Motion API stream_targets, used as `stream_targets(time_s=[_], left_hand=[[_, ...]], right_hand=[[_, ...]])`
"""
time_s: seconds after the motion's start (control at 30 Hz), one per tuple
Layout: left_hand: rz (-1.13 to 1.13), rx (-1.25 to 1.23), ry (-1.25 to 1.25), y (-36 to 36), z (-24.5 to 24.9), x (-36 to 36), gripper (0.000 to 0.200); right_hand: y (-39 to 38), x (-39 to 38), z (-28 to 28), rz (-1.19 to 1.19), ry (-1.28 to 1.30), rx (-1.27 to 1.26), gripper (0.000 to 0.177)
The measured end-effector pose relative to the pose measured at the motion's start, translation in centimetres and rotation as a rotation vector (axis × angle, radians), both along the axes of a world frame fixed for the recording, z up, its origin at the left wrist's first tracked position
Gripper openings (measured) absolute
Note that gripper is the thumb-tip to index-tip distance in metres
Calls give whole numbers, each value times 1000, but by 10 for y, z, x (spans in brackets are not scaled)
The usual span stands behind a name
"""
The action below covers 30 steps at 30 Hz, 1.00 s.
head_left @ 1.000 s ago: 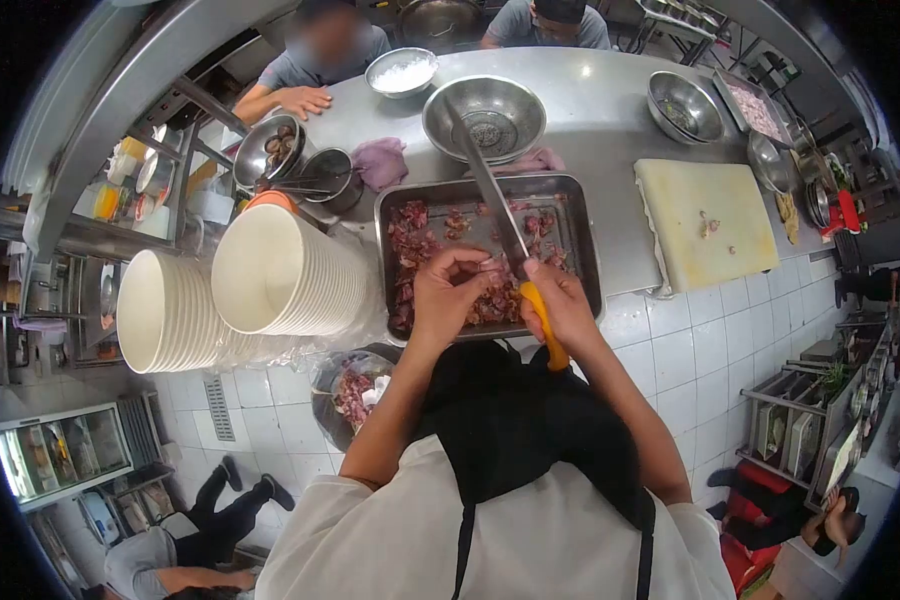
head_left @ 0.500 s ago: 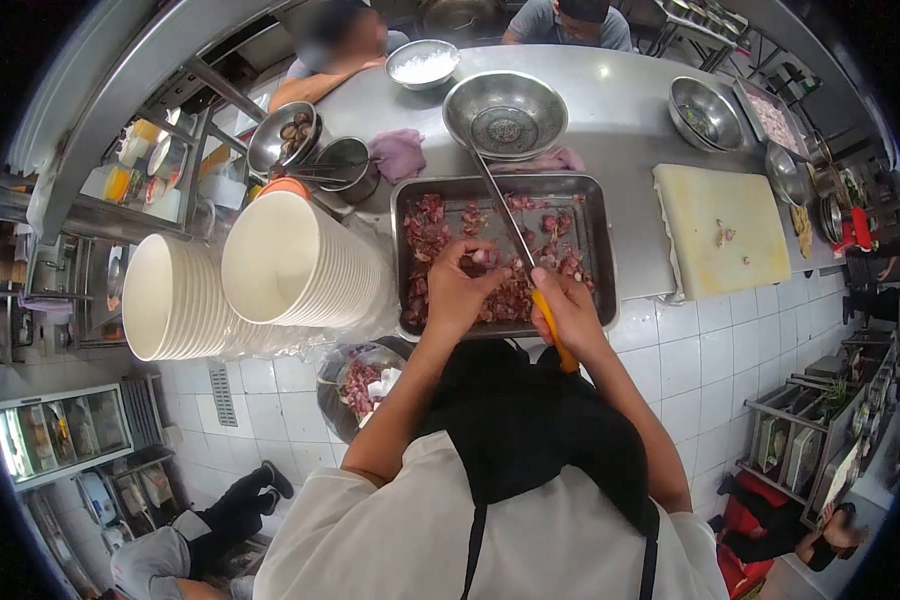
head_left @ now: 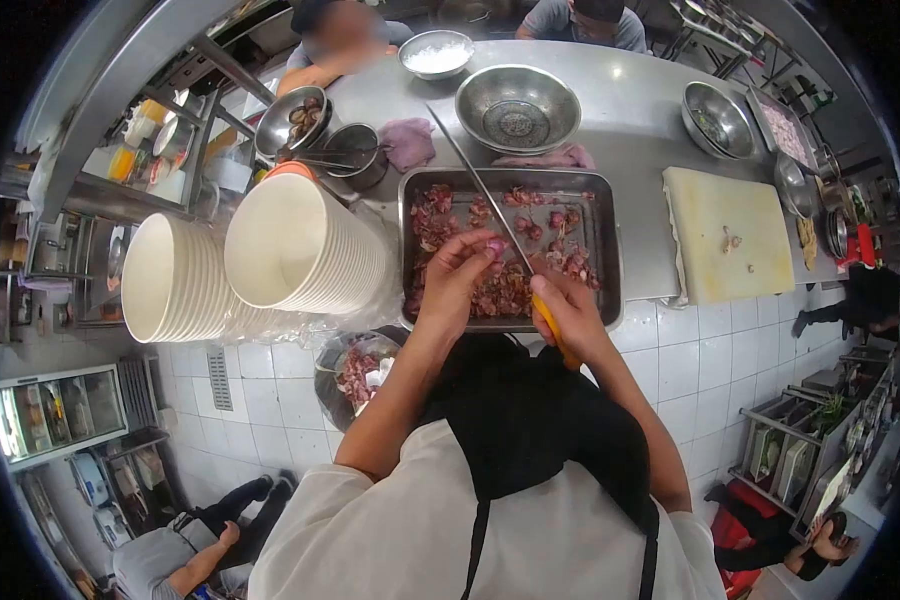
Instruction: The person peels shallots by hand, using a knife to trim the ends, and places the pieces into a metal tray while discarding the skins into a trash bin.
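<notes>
Over a metal tray [head_left: 612, 250] strewn with reddish shallots and peels, my left hand [head_left: 455, 272] pinches a small purple shallot [head_left: 495, 247] between its fingertips. My right hand [head_left: 568, 305] is wrapped round the yellow handle of a long knife [head_left: 475, 172]. The blade points up and to the left, past the tray's far edge, and passes close beside the held shallot. Behind the tray stands an empty-looking metal bowl [head_left: 518, 108] with a pink cloth [head_left: 547, 157] next to it.
Stacked white buckets [head_left: 305, 245] stand left of the tray. A cutting board [head_left: 725, 230] bearing shallot pieces lies right. Metal bowls, one with white contents [head_left: 436, 54], stand on the steel table [head_left: 620, 105]. Below left is a bag of peels [head_left: 355, 375]. People sit across the table.
My left hand has risen slightly with the shallot, which now shows more clearly at its fingertips. The knife blade has tilted further left. The whole view has shifted a little.
</notes>
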<state>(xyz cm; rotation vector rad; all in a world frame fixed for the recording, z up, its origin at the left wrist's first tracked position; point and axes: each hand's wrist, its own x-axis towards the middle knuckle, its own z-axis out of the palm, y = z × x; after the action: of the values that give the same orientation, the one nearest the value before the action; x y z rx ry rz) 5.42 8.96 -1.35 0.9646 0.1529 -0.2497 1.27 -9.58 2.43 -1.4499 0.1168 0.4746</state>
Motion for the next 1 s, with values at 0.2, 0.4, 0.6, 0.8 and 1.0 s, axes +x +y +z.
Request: stream_targets(time_s=[0.2, 0.4, 0.6, 0.8, 1.0], left_hand=[[80, 88, -60, -9, -1, -4, 21], [115, 78, -46, -11, 1, -3, 15], [44, 173, -3, -14, -11, -12, 15], [22, 126, 45, -23, 0, -20, 22], [19, -173, 73, -11, 1, -11, 27]], right_hand=[[2, -1, -9, 20, -69, -31, 59], [3, -1, -10, 40, -142, -110, 55], [15, 0, -12, -55, -204, -154, 53], [11, 11, -14, -201, -28, 47, 52], [1, 10, 0, -130, 4, -51, 53]])
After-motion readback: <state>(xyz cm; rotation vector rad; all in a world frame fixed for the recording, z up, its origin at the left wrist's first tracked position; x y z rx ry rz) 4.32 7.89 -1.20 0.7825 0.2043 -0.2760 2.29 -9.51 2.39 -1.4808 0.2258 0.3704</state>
